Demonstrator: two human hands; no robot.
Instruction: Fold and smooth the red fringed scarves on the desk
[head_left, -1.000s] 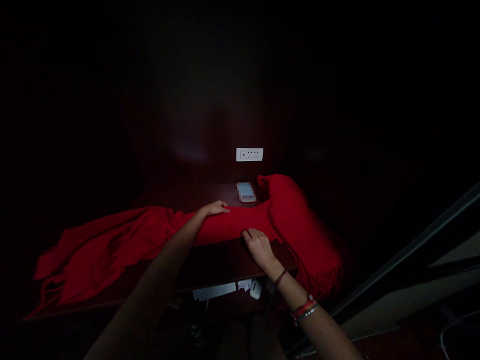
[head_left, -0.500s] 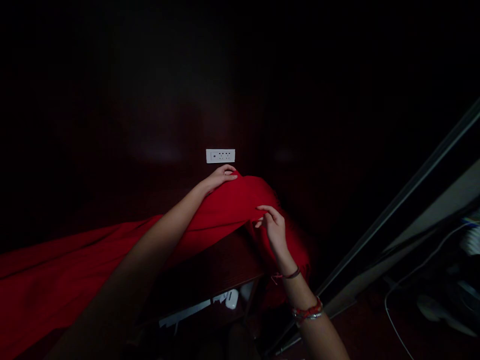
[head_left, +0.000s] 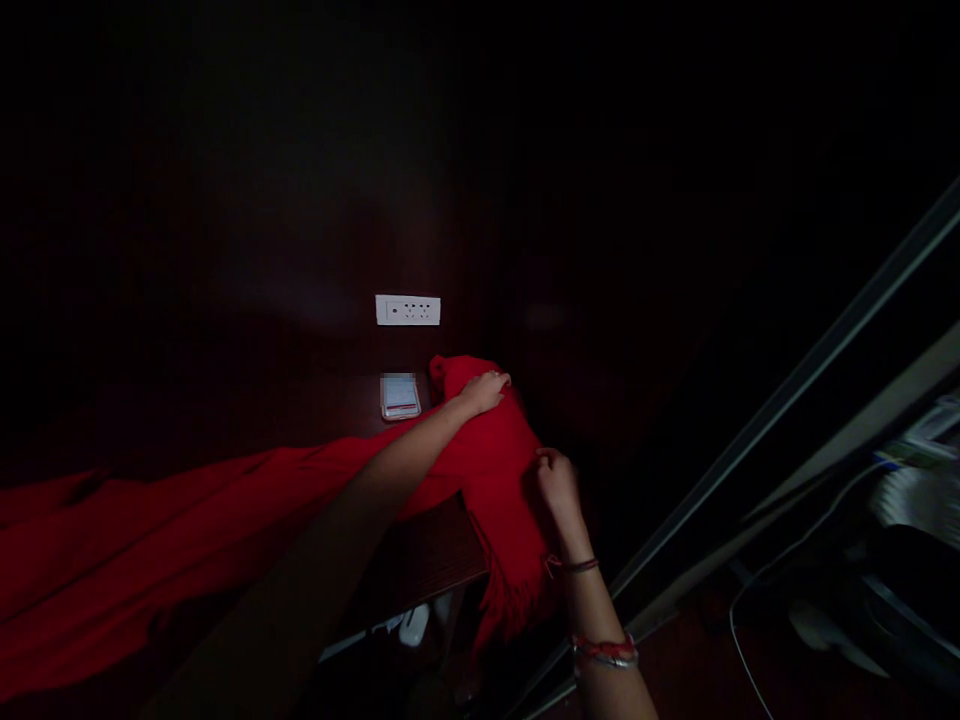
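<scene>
A long red scarf point(head_left: 495, 450) with a fringed end lies along the dark wooden table point(head_left: 427, 560) and drapes over its right end. My left hand point(head_left: 486, 392) is on the scarf near the back, its fingers closed on the cloth. At the scarf's right edge, my right hand point(head_left: 557, 480) has its fingers curled together around the border. Their tips are partly hidden in the dark. The fringe hangs below, to the left of my right wrist.
A phone point(head_left: 400, 396) with a lit screen lies behind the scarf, under a white wall socket point(head_left: 408, 310). A white object point(head_left: 413, 625) shows below the tabletop. To the right are a sloping metal-edged frame point(head_left: 712, 500) and a white cable point(head_left: 739, 640).
My left hand has moved right and slightly down across the scarf. My right hand has lowered a little. The scarf's end now lies flatter, uncovering the phone, and its fringe shows. The view has shifted.
</scene>
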